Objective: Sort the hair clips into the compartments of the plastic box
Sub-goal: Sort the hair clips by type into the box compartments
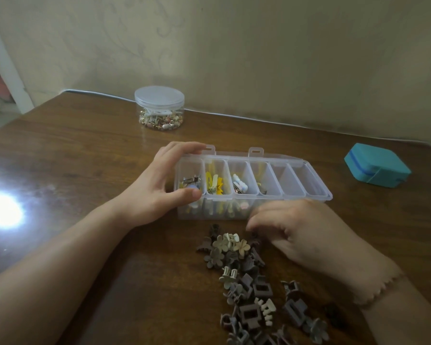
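A heap of hair clips (249,282) lies nearest on the table (85,158). The right hand (291,230) curls over its far end; whether it holds one I cannot tell. Beyond, the left hand (159,185) grips the plastic box (306,180) by its left end, thumb in front, fingers behind.

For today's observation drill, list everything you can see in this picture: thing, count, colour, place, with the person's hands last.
Box: one, clear plastic, six compartments, table centre; four hold clips, the two rightmost look empty.
Clips: a loose pile, too many to count, grey, brown and cream, on the table in front of the box.
Jar: one, clear, lidded, small mixed items inside, far side of table.
Case: one, teal, far right.
Table: one, brown wood.
Left hand: grips the box's left end.
Right hand: fingers curled down at the pile's top; whether it holds a clip is hidden.
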The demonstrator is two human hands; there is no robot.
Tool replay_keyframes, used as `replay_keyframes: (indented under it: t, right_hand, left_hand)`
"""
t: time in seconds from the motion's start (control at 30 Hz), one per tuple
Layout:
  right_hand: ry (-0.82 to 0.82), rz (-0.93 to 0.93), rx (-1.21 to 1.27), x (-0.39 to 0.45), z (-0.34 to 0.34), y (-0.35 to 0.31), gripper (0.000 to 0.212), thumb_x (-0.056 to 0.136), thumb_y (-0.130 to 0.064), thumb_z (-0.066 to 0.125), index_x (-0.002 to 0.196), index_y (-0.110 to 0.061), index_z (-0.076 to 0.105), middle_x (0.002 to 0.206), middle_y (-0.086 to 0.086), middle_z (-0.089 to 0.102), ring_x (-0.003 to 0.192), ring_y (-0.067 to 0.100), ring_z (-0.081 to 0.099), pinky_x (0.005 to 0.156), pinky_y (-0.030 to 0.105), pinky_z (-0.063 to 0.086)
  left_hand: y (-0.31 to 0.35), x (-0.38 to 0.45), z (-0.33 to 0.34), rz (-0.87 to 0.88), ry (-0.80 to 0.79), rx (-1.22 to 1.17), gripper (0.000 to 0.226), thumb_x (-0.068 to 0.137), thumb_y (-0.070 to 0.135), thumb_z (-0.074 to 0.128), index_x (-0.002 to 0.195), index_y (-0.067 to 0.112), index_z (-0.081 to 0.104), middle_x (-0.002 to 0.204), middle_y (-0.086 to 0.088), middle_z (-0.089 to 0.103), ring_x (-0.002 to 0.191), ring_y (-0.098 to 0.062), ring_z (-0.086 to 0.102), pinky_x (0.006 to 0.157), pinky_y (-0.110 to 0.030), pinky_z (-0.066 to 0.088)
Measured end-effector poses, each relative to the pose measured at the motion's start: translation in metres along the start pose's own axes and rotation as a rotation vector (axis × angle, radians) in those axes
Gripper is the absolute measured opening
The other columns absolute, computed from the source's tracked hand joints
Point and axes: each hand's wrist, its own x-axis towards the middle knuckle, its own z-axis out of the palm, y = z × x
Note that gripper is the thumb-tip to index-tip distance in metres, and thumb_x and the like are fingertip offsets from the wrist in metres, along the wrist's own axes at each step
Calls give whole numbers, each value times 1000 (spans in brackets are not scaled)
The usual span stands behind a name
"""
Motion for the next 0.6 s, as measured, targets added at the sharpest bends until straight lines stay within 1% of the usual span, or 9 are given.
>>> replay_keyframes:
  t: [0.07,0.17,0.23,0.27,0.33,0.4,0.43,0.53,0.6]
  right_hand:
    - [10,22,8,-2,-2,3,25,85,-18,67,102,-37,70,99,-23,68,93,-2,61,78,31,57]
    - [-6,64,36,-5,-5,8,26,85,-20,67,103,-39,67,100,-23,66,95,-3,59,82,26,54]
    - [26,68,149,-8,-10,8,27,83,-16,69,100,-37,69,97,-23,66,93,-4,60,76,16,52]
    - [94,59,233,-9,-13,6,25,82,-13,69,98,-33,70,94,-23,66,89,-6,61,71,11,49]
    - [331,61,363,-11,-17,1,20,80,-13,69,96,-23,71,91,-21,65,78,-6,61,61,4,45]
    - [556,130,395,-7,-17,0,17,81,-14,70,97,-20,70,88,-18,65,65,1,61,51,4,42]
    - [618,183,390,-4,-15,1,17,82,-15,70,99,-20,70,88,-17,66,61,6,60,48,6,41]
    - [618,307,316,2,-3,7,20,83,-18,72,103,-23,70,93,-14,68,57,15,57,47,9,41]
    - [598,296,274,-1,-3,9,18,84,-20,70,101,-25,69,92,-17,67,57,15,57,47,11,43]
  left_hand:
    - [0,0,0,-1,-2,3,75,74,59,59,142,35,42,138,16,47,135,-6,41,110,-32,38]
    - [0,0,0,-1,-4,3,75,74,59,59,142,35,42,138,16,47,134,-6,41,109,-33,38]
    - [0,0,0,-1,-2,1,74,74,60,59,142,37,42,138,17,47,134,-6,41,109,-34,38]
    - [0,0,0,-1,-3,0,74,74,60,59,142,37,42,138,18,47,134,-6,41,109,-34,38]
    - [-1,0,0,-2,-6,-1,75,74,60,59,142,36,42,138,18,46,135,-6,41,109,-35,38]
    - [-1,0,0,-4,-7,-3,75,74,60,59,143,35,42,138,19,46,135,-7,41,109,-35,38]
    - [-1,0,1,-3,-7,-3,76,74,60,59,143,34,42,138,19,46,135,-7,41,109,-35,38]
    - [-1,0,1,2,-4,-1,76,74,60,59,143,33,43,139,17,46,135,-8,41,110,-34,38]
    - [-1,0,0,2,-3,-6,76,74,59,60,143,32,43,139,17,46,135,-9,41,110,-35,38]
